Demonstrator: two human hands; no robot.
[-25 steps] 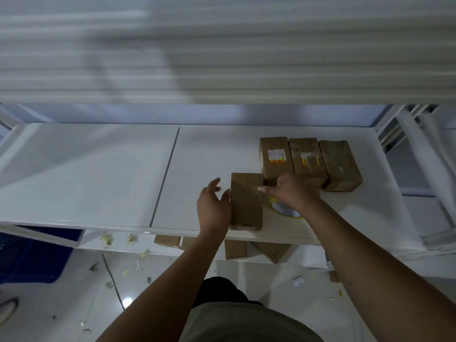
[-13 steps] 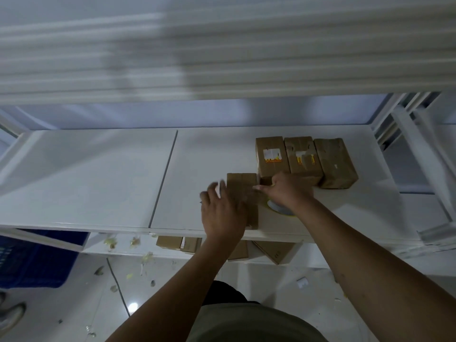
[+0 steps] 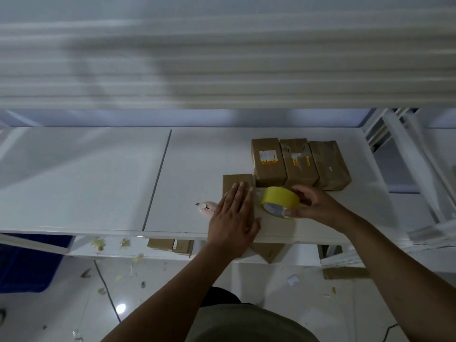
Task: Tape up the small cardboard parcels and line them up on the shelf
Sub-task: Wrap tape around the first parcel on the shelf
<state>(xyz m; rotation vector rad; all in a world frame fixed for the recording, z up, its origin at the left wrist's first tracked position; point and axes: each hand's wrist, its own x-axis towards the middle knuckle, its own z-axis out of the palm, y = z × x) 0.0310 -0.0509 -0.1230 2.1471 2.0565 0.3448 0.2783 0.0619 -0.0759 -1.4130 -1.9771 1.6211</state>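
Note:
Three taped brown parcels stand side by side at the back right of the white shelf (image 3: 98, 188): one with a white and orange label (image 3: 267, 161), a middle one (image 3: 298, 161) and a right one (image 3: 329, 165). A fourth small parcel (image 3: 237, 181) lies in front of them. My left hand (image 3: 234, 218) presses flat on it with straight fingers, covering most of it. My right hand (image 3: 318, 206) grips a yellow tape roll (image 3: 280, 203) just right of that parcel, tilted on edge.
A small pink box cutter (image 3: 207, 208) lies on the shelf by my left hand. More cardboard boxes (image 3: 170, 245) sit on the level below. A blue bin (image 3: 27, 262) stands at lower left. Paper scraps litter the floor. White uprights stand at right.
My left hand moved from the parcel's left side onto its top. My right hand drew the tape roll to the right, off the parcel. The cutter came into view.

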